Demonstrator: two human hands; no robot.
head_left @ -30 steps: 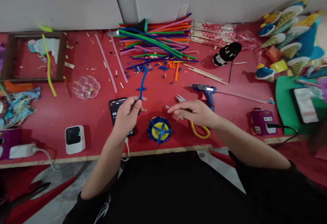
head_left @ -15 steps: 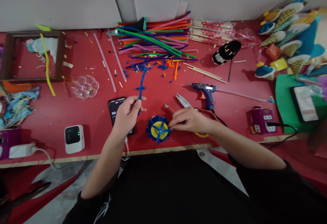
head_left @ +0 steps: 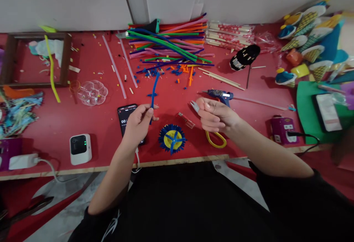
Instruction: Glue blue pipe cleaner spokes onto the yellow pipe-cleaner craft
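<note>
My left hand (head_left: 141, 120) is closed on a blue pipe cleaner (head_left: 155, 87), which stands up from between thumb and fingers above a black phone (head_left: 121, 118). Below and to the right lies a round flower shape (head_left: 167, 139), yellow in the centre with a fringed blue edge and blue strips crossing over it. My right hand (head_left: 214, 115) hovers over the scissors (head_left: 217, 142), fingers curled and pinched; whether anything small is in them cannot be made out. It covers part of the scissors' blades and handles. A small clear-and-red USB piece (head_left: 186, 120) lies between the hands.
A blue glue gun (head_left: 221, 95) lies just beyond my right hand. Farther back are piled pipe cleaners (head_left: 166, 43), blue and orange scraps (head_left: 179, 69) and thin sticks (head_left: 221, 78). A purple power socket (head_left: 283, 129) stands right, a white device (head_left: 80, 149) left.
My right hand has left the flower's edge and moved right and up, over the scissors. My left hand and the pipe cleaner have stayed nearly still.
</note>
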